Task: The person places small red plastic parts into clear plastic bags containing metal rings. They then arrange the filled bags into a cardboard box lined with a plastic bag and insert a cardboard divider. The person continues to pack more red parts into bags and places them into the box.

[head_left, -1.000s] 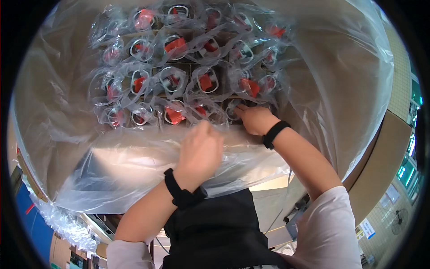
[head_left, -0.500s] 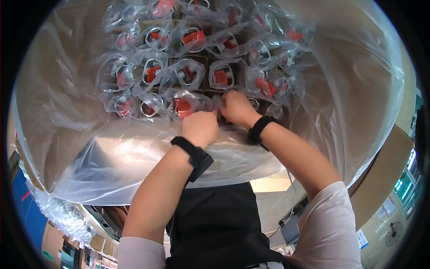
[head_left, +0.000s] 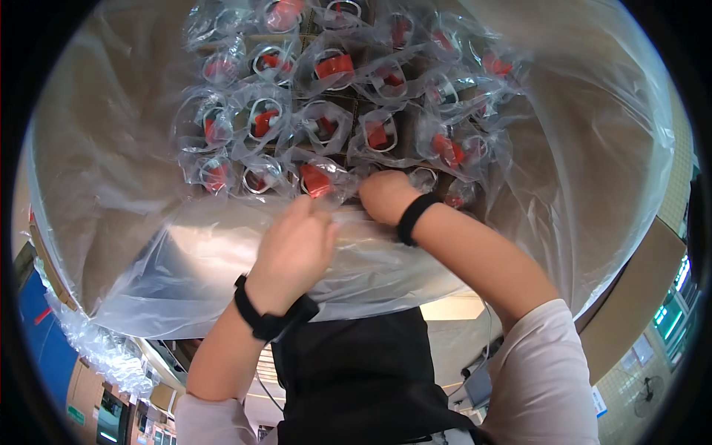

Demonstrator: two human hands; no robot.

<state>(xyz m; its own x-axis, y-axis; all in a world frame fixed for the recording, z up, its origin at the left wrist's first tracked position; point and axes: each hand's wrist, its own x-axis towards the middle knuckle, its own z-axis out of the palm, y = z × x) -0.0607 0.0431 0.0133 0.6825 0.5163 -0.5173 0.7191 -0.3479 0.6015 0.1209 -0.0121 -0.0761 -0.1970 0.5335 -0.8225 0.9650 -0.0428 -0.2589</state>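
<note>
The right hand (head_left: 387,196) bends down into the nearest row, its fingertips hidden, so I can't tell what it grips. The left hand (head_left: 295,248), blurred and loosely curled, has its fingertips just below a clear bag (head_left: 335,187) with a red piece (head_left: 314,180); its grip is unclear too. More such bags fill rows inside a plastic liner (head_left: 593,133), its slack front beneath both hands. The forearms (head_left: 482,256) slant inward from below.

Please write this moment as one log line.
left hand: over clear liner | right hand: at nearest-row bagged items | grips: unclear
</note>
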